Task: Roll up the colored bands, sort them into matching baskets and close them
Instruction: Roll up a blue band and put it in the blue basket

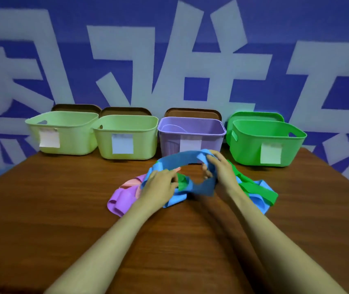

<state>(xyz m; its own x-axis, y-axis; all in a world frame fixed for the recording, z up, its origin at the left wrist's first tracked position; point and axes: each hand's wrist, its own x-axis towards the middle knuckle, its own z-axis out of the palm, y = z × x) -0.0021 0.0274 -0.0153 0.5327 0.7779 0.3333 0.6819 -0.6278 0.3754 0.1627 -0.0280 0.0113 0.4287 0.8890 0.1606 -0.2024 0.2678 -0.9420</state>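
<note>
Both hands grip the blue band (pixel 182 159): the left hand (pixel 161 182) pinches its left side, the right hand (pixel 217 166) curls round its right end. It loops over the purple band (pixel 122 198) and green band (pixel 262 190) on the worktop (pixel 63 209), near the purple basket (pixel 170 141).

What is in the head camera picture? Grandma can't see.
The left hand and right hand grip a stretchy blue band over a pile of coloured bands on a wooden table. Behind stand four plastic baskets: two yellow-green, one purple, one green.

Blue band (pixel 182 161), purple band (pixel 122 198), green basket (pixel 269 143), lilac basket (pixel 190 132).
</note>
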